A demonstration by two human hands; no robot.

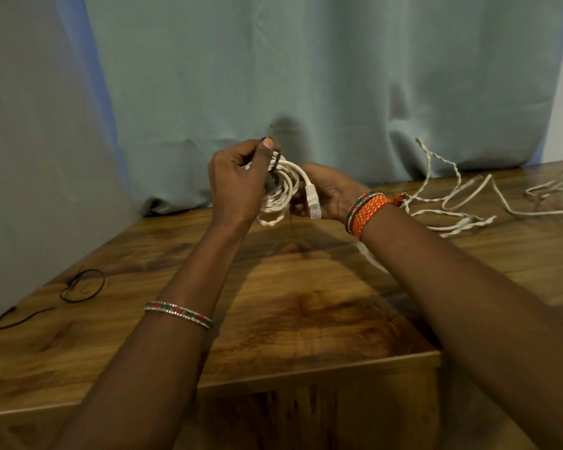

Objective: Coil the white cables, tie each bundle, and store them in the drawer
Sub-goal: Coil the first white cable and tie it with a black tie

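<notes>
A coiled white cable bundle (281, 193) hangs in the air above the wooden table (306, 303), between both hands. My left hand (238, 180) grips the bundle's left side and pinches a thin dark tie (273, 165) wrapped around the coil. My right hand (327, 193) holds the bundle from the right, fingers curled behind it. A clear plug (313, 203) on the cable's end hangs down in front of my right palm. More loose white cables (462, 203) lie tangled on the table at the right.
Two thin dark ties (82, 285) lie on the table at the left, near the wall. A grey-green curtain (306, 86) hangs behind the table. The table's front edge (306, 373) runs below my forearms.
</notes>
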